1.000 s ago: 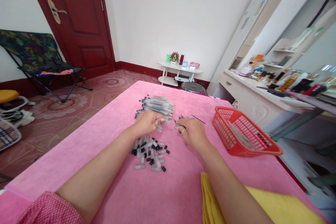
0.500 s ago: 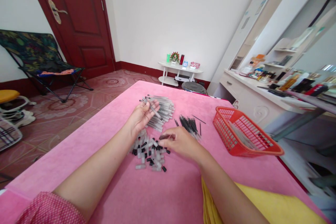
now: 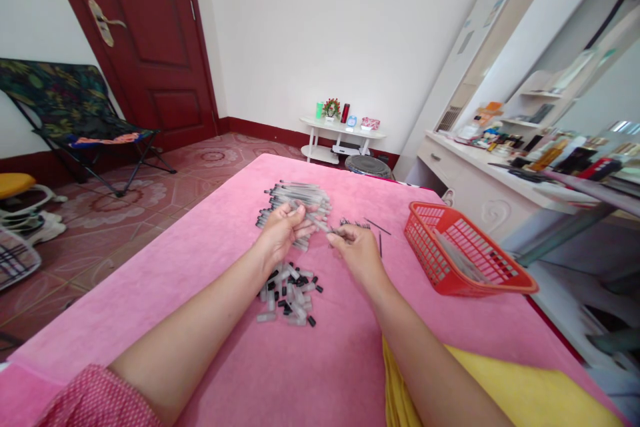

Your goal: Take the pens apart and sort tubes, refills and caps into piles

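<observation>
My left hand is closed around a clear pen, which slants down to the right from its fingers. At the pen's right end, my right hand pinches a small dark piece that looks like a pen cap, mostly covered by the fingers. Behind the left hand lies a heap of similar clear pens with dark ends. Below the hands, clear pen caps with black parts are scattered in a loose pile. Thin black pieces like pen tips or refills lie partly hidden behind my right hand.
A pink cloth covers the table. To the right stands a red plastic basket with clear items inside. Yellow fabric lies at the lower right. Beyond are a low white stand, a dresser and a folding chair.
My right hand has moved up from the cap pile to the pen's end. My left hand has shifted slightly down and right, its fingers now closed more around the pen.
</observation>
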`<state>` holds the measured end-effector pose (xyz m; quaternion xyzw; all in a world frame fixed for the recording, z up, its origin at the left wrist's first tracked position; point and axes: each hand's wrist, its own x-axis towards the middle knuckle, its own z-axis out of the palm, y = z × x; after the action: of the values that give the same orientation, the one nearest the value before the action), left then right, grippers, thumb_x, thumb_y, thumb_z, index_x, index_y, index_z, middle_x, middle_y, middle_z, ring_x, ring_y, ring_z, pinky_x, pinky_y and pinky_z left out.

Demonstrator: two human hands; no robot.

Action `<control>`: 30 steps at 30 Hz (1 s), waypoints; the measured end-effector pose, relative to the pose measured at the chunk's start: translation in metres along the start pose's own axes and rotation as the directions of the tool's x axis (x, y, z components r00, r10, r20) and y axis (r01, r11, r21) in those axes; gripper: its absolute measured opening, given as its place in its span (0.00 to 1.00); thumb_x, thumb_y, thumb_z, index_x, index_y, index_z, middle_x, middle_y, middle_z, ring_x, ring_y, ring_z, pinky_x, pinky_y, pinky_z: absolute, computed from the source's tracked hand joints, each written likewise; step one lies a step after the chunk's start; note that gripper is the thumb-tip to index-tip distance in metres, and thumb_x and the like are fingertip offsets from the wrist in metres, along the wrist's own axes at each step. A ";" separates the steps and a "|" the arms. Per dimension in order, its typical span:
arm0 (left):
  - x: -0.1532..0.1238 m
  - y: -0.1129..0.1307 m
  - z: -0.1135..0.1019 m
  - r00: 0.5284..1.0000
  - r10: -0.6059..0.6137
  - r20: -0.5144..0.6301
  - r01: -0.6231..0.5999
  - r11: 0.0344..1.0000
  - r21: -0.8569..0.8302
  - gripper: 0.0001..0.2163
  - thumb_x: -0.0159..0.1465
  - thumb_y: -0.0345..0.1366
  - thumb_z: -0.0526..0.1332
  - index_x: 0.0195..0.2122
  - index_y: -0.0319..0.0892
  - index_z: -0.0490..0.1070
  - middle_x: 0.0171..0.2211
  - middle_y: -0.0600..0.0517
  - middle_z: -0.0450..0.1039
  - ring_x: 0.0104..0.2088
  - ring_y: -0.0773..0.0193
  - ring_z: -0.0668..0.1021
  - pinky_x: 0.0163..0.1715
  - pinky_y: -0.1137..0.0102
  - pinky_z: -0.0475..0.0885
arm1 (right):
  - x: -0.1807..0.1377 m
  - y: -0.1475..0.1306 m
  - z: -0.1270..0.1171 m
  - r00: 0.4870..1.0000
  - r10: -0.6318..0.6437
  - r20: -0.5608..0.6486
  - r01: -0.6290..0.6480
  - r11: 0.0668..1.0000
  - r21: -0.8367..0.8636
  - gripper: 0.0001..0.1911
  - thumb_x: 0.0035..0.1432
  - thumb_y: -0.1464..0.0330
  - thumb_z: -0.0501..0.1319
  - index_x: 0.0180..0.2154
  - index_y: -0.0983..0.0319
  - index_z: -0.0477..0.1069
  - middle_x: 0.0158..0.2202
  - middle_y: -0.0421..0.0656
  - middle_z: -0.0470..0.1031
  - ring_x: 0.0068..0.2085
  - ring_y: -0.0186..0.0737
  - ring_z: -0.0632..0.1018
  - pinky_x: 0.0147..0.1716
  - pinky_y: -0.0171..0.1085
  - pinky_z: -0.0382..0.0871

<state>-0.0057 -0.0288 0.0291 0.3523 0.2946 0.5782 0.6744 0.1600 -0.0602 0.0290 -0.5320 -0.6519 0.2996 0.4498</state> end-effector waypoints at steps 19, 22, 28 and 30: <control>0.000 -0.003 0.000 0.999 0.034 0.002 -0.034 0.999 0.028 0.09 0.55 0.30 0.64 0.34 0.39 0.63 0.32 0.49 0.76 0.31 0.63 0.80 0.33 0.67 0.76 | 0.002 0.009 0.000 0.999 0.008 0.053 -0.004 0.997 -0.074 0.15 0.53 0.60 0.56 0.23 0.64 0.70 0.20 0.41 0.72 0.21 0.33 0.70 0.21 0.31 0.60; 0.000 -0.003 0.000 0.999 0.035 -0.005 -0.035 0.999 0.023 0.09 0.55 0.30 0.64 0.34 0.39 0.63 0.32 0.49 0.76 0.30 0.63 0.80 0.32 0.66 0.76 | 0.002 0.010 0.000 0.999 -0.022 -0.033 0.020 0.997 -0.074 0.10 0.46 0.63 0.62 0.29 0.64 0.71 0.26 0.42 0.75 0.27 0.36 0.73 0.24 0.31 0.62; 0.000 -0.002 0.001 0.999 0.030 -0.014 -0.030 0.999 0.033 0.09 0.55 0.30 0.64 0.33 0.39 0.64 0.32 0.49 0.75 0.30 0.63 0.79 0.30 0.68 0.77 | 0.002 0.010 0.000 0.996 0.021 0.086 -0.015 0.997 -0.073 0.19 0.57 0.58 0.52 0.24 0.64 0.69 0.19 0.41 0.71 0.20 0.33 0.69 0.21 0.32 0.60; 0.000 -0.002 0.001 0.999 0.032 -0.013 -0.031 0.999 0.037 0.09 0.55 0.30 0.64 0.33 0.39 0.64 0.31 0.49 0.76 0.30 0.63 0.79 0.30 0.68 0.77 | 0.003 0.011 0.001 0.999 -0.011 0.041 0.014 0.998 -0.067 0.15 0.54 0.60 0.56 0.24 0.64 0.70 0.21 0.41 0.72 0.23 0.35 0.71 0.23 0.32 0.62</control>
<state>-0.0042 -0.0293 0.0281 0.3653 0.3041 0.5856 0.6566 0.1640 -0.0549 0.0200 -0.5365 -0.6738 0.2856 0.4202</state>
